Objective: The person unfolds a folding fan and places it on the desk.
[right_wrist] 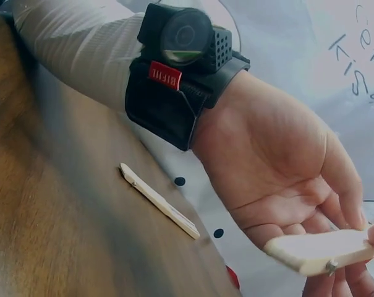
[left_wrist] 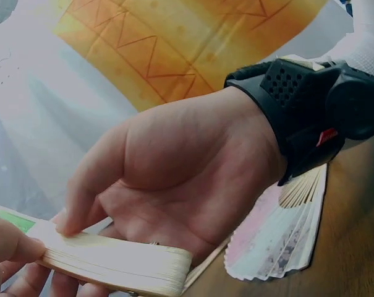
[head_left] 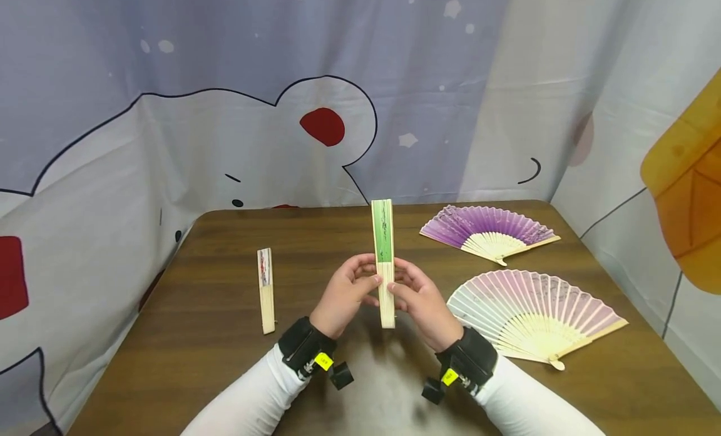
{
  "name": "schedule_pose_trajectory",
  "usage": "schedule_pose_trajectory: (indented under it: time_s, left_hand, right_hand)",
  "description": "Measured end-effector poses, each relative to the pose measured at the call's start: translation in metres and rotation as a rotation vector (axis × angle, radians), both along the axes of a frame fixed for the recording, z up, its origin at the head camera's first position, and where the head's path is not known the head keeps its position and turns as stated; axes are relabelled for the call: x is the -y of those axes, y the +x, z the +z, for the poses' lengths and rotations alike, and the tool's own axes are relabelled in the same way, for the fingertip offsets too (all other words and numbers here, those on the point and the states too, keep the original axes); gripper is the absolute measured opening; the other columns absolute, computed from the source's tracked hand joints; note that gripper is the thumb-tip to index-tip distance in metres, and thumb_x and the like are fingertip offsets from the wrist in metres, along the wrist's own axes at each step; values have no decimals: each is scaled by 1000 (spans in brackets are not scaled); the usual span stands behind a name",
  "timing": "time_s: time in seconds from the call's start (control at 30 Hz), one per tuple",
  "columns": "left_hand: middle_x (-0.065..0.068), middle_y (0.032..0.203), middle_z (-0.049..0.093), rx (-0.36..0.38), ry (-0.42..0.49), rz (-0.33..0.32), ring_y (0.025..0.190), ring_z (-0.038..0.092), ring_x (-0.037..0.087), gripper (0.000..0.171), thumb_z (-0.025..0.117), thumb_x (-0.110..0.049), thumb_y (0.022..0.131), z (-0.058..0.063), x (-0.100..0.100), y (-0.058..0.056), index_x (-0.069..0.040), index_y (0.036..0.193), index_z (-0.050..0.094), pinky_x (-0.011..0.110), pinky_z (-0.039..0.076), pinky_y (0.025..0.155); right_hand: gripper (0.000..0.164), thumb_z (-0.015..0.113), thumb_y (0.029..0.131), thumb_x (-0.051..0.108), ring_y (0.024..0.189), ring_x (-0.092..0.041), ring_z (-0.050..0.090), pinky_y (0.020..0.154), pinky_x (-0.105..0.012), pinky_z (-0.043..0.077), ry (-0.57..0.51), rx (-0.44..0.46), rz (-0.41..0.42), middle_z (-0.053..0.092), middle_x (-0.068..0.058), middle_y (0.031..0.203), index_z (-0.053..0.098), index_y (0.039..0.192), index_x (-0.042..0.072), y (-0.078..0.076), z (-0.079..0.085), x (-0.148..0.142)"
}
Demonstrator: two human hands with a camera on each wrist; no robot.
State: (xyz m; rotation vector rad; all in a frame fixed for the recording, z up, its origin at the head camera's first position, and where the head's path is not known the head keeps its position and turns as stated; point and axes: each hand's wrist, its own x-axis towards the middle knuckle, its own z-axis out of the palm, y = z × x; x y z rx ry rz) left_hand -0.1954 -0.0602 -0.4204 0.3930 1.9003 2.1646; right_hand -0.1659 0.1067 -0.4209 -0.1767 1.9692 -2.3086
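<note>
A folded hand fan (head_left: 384, 236) with a green leaf and pale wooden ribs stands nearly upright above the middle of the table. My left hand (head_left: 348, 293) pinches its ribs from the left, thumb in front and fingers behind. From the other side my right hand (head_left: 425, 304) pinches it the same way. In the left wrist view the closed ribs of the fan (left_wrist: 119, 257) lie between both hands. The right wrist view shows the rib end of the fan (right_wrist: 323, 250) with a small metal pivot.
Another folded fan (head_left: 266, 292) lies on the table (head_left: 208, 361) to the left. Spread out on the right are a purple fan (head_left: 490, 233) and, nearer, a pink and pale green fan (head_left: 541, 314). A printed curtain (head_left: 236, 142) hangs behind the table.
</note>
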Motion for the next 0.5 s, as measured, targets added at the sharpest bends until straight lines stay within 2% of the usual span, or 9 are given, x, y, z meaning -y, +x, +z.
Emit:
schedule_pose_trajectory:
  time_s: [0.23, 0.5]
  left_hand:
    - [15, 117, 61, -9, -29, -14, 90, 64, 23, 38, 62, -9, 96, -1, 1, 0, -6, 133, 53, 37, 58, 68]
    - [13, 117, 62, 23, -41, -40, 99, 63, 23, 38, 62, -19, 98, -3, 2, 2, -7, 133, 54, 38, 59, 69]
  right_hand:
    - [36, 56, 100, 11, 95, -18, 63, 75, -29, 52, -1, 17, -45, 62, -11, 118, 53, 133, -2, -1, 1, -1]
    - [29, 56, 98, 8, 85, -15, 63, 71, -27, 53, -54, 21, -7, 67, -6, 103, 56, 121, -9, -2, 2, -6]
